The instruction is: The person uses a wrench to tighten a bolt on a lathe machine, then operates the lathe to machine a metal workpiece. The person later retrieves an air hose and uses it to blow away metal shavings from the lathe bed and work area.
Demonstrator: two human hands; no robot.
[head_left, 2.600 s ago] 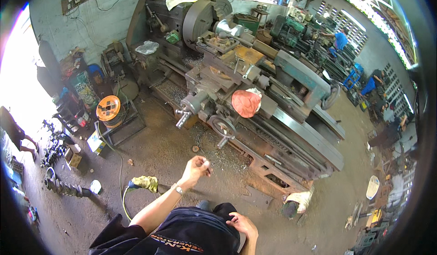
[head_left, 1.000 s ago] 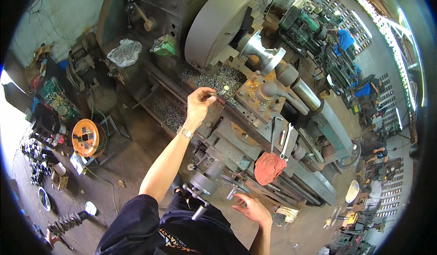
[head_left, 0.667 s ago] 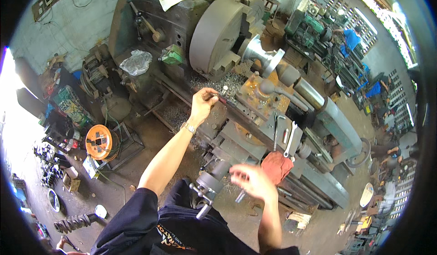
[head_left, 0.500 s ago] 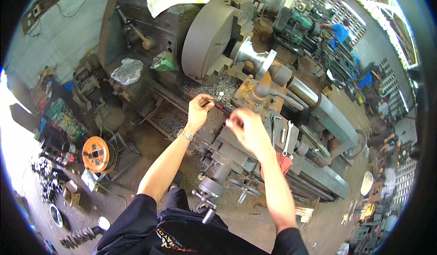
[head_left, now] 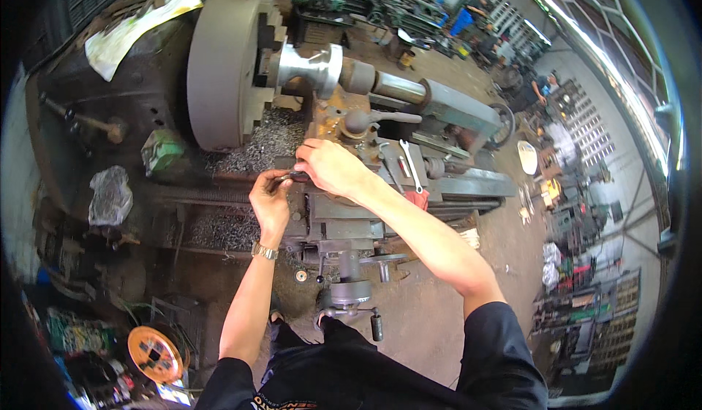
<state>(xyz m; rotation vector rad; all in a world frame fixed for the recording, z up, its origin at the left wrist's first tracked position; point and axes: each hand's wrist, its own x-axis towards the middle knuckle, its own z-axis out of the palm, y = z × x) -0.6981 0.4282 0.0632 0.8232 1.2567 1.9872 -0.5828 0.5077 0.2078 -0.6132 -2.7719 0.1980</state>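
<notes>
Both of my hands meet in front of a lathe's tool post (head_left: 344,125), around a small dark rod-like piece (head_left: 299,177). My left hand (head_left: 269,199), with a metal watch at its wrist, pinches one end. The fingers of my right hand (head_left: 330,166) close on the other end from above and hide most of it; its exact kind does not show. Beyond my hands, a shiny turned metal workpiece (head_left: 333,70) is held between the big grey chuck (head_left: 219,73) and the tailstock (head_left: 457,110).
Two wrenches, one an open-ended spanner (head_left: 412,167), lie right of the tool post near a red cloth (head_left: 418,199). Metal chips (head_left: 270,143) cover the bed under the chuck. A crank handle (head_left: 376,326) sticks out towards me. People work at machines at the far right.
My view has turned, so the lathe sits further left in the picture. My right hand has come in against my left, and less of the dark piece shows between them.
</notes>
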